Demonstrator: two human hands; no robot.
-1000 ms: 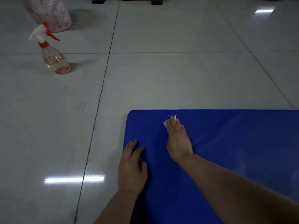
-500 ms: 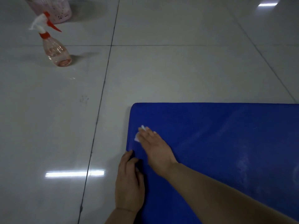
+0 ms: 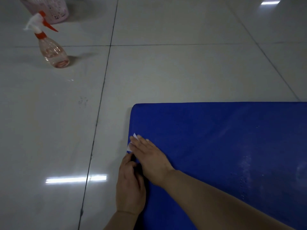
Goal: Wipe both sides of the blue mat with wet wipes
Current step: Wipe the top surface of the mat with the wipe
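**Ana:** Pressing, not pinching: the right hand (image 3: 147,156) lies flat with straight fingers on a white wet wipe (image 3: 132,141), pinning it to the blue mat (image 3: 216,146). Only two small corners of the wipe poke out past the fingertips.

**Ben:** And the left hand (image 3: 130,185)?

**Ana:** It sits just behind and beside the pressing hand, at the mat's edge. Its fingers curl at that edge, but the right hand crosses over them, so I cannot tell whether they grip the mat or only rest there.

**Ben:** Where is the mat relative to the wipe?

**Ana:** Directly under it. The wipe is at the mat's edge on the side of the fingertips; the mat runs away from the pressing hand along the forearm and out of view. It lies flat on the tiled floor (image 3: 182,72).

**Ben:** How far along, would you say?

**Ana:** Mid-way through the first face, I judge. Faint droplets and a dull sheen show on the mat well away from the wipe, which suggests that part was covered. The underside looks untouched, since the mat is not turned.

**Ben:** Anything else hard to read?

**Ana:** The mat's far end is cut off. Well beyond the fingertips stand a spray bottle (image 3: 53,53) and a pink basket (image 3: 53,12), the basket cropped at the top.
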